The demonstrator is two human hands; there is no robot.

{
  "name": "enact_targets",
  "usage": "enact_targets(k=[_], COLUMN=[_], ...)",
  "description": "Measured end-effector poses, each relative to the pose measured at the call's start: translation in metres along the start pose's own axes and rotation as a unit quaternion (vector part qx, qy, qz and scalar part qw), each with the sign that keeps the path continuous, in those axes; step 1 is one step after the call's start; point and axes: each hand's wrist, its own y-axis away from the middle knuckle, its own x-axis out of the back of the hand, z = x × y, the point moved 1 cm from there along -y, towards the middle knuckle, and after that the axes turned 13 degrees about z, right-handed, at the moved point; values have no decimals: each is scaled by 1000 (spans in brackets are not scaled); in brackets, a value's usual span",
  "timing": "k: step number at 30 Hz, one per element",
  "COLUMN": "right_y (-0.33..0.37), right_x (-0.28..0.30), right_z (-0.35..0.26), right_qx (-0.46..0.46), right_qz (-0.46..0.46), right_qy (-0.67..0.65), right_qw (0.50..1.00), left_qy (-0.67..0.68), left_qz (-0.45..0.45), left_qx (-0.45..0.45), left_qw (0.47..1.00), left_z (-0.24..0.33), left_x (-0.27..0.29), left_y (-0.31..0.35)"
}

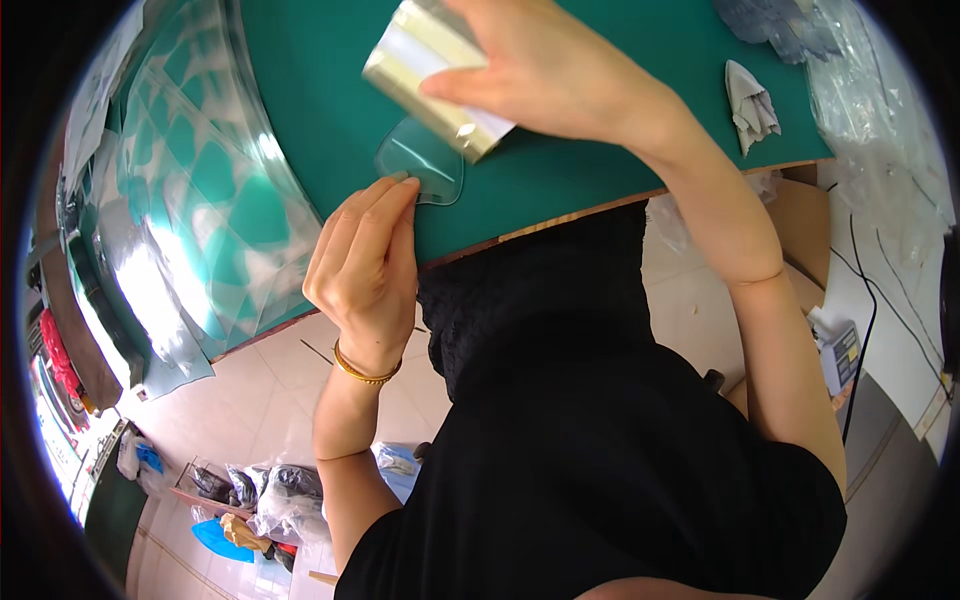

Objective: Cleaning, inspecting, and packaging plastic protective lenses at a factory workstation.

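At the near edge of the green table, my left hand [362, 245] has its fingertips pressed together on the rim of a small clear plastic piece [440, 165] with rounded corners. The piece lies on the green surface. Just beyond it, my right hand [545, 75] grips a pale yellow and white block-like thing [425, 65] with a shiny side. Its near end hangs over the far right part of the clear piece. Slight blur and my fingers keep me from telling exactly what it is.
Large clear plastic sheets [215, 170] with cut-out shapes cover the table's left side. A crumpled white cloth [750, 108] lies to the right, near clear plastic wrapping [870, 130]. Black cables [862, 300] run at the right. Bagged items [290, 500] stand on the floor at lower left.
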Motion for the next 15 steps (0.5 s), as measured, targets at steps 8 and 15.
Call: enact_targets(k=[8,15], right_y=[7,6], right_x=[-16,-9], right_z=[-10,-5], right_qx=[-39,-34], right_qz=[-44,-31], right_qy=[20,6], right_qw=[998,999], left_qy=[23,17], left_qz=[1,-9], left_qx=[19,9], left_qw=[1000,1000], left_z=[0,0], left_x=[-2,1], left_y=[2,2])
